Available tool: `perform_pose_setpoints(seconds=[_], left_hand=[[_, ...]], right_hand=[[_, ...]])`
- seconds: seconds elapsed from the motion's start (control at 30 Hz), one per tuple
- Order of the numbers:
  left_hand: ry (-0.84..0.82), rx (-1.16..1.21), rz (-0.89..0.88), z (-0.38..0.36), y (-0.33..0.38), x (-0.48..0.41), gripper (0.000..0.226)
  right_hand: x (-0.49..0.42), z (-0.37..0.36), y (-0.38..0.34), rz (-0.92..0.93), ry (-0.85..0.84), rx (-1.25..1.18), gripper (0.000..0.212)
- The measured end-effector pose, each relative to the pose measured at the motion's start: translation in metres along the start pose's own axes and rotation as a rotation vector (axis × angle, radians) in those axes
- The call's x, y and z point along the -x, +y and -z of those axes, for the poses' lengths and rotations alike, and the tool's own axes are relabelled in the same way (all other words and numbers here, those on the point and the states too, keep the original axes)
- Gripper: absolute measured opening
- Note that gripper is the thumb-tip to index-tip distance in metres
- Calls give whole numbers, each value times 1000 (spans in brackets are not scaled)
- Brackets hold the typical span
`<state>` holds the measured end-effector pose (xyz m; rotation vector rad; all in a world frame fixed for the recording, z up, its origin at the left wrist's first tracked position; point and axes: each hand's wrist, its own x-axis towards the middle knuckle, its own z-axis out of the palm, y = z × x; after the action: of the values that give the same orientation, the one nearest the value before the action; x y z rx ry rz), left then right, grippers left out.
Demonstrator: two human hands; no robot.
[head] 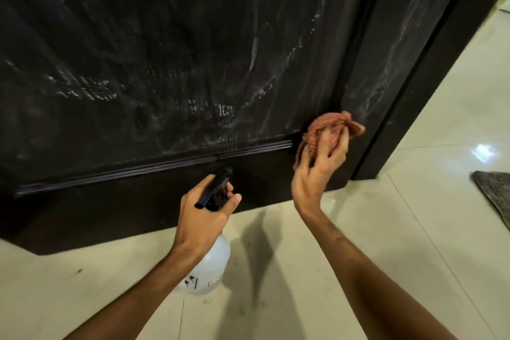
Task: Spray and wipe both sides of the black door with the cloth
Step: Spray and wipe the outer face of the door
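Gripping the black trigger head of a spray bottle (205, 268), the left hand (205, 215) has its fingers curled round the neck, the nozzle pointing at the lower rail of the black door (154, 63); the bottle's translucent, rounded plastic body hangs below the wrist, above the floor (303, 284). The right hand (317, 171) clutches a bunched reddish cloth (331, 130), woven and crumpled, its fingers closed round the wad, which is held against the door near the right end of the ridged horizontal moulding, beside the vertical groove in the panel. Above the moulding the door's dark, glossy surface carries pale, wet-looking streaks and curved smears; below it the rail looks plain and matt. The door's bottom edge meets the floor just ahead of both hands, and its right edge sits beside a dark frame post (430, 69). Pale glossy tiles with thin grout lines spread open to the right of the post and beneath the forearms, showing faint scuffs and a bright reflected patch. A grey, coarse-textured mat (494, 188) lies at the far right edge, well apart from the door.
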<state>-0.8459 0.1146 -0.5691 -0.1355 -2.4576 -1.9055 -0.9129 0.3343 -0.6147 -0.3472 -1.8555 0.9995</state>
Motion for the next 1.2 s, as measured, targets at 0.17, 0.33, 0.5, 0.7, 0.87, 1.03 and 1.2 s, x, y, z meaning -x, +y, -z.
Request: perform_pose_setpoints(seconds=[0.17,0.33,0.5,0.7,0.87,1.03,1.2], left_hand=[[52,34,41,23,-8,14,12],[190,19,46,69,-15,21,13],[285,34,65,108,-26,40,14],[403,41,87,161,-42,61,13],[495,-7,98,187,-51,71,14],[538,18,102,212,-59,80,14],[649,84,83,250,-64,83,15]], right_hand=[[39,-18,9,-372,96,-71,66],[123,-58,-73,342,-380,24,66],[130,-55,-60,428,-391,183,74],[152,-80,-98,204,-266,148,60],[204,-135,-151,810,-583,219,76],[200,-121,-138,788,-508,329,78],[213,-156,-197,1099,-576,319,82]])
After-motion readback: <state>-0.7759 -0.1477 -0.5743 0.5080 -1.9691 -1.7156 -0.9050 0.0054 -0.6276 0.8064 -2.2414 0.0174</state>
